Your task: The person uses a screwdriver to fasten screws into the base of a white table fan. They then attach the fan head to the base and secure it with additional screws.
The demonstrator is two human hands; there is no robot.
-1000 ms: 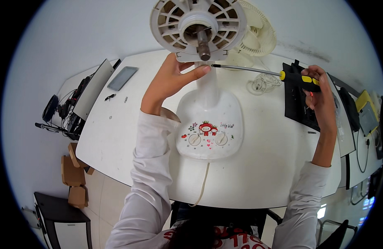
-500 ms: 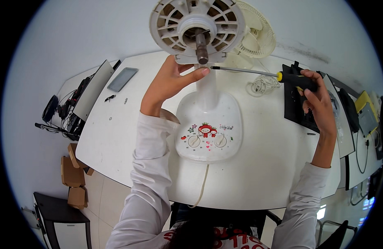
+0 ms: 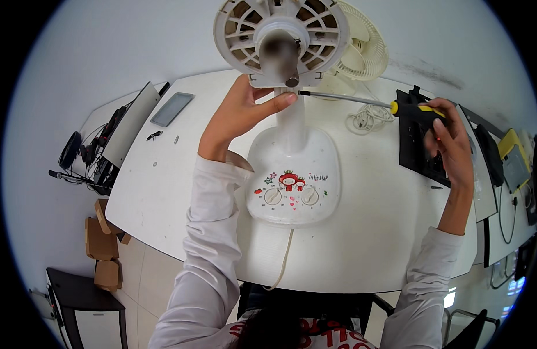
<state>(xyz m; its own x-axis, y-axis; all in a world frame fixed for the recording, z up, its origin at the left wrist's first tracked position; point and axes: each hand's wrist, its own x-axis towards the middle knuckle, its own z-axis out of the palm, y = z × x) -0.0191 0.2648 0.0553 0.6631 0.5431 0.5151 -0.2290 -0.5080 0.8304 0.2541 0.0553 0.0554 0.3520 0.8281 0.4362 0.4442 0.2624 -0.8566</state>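
A white desk fan stands upright before me, with no blades on its round slotted head [image 3: 236,43]; a metal shaft juts toward me, partly blurred. Its base [image 3: 268,157] carries two dials and red cartoon prints. My left hand [image 3: 239,113] is wrapped round the top of the fan's post [image 3: 290,125], just under the head, thumb in front and the other fingers partly hidden behind. In my right hand [image 3: 453,145] is the black-and-yellow handle of a screwdriver [image 3: 350,100]. Its shank points left, nearly level, with the tip at the post's right side beside my left thumb.
A second, cream fan [image 3: 367,49] stands behind, near a coiled white cable [image 3: 370,119]. A black tray [image 3: 414,154] lies at the right. On the left are a grey flat case [image 3: 173,109] and small parts. The fan's cord [image 3: 287,256] runs over the table's front edge.
The screwdriver handle has turned in my right fingers, showing more yellow on top. The fan head, my left hand and the screwdriver tip have shifted slightly right in view.
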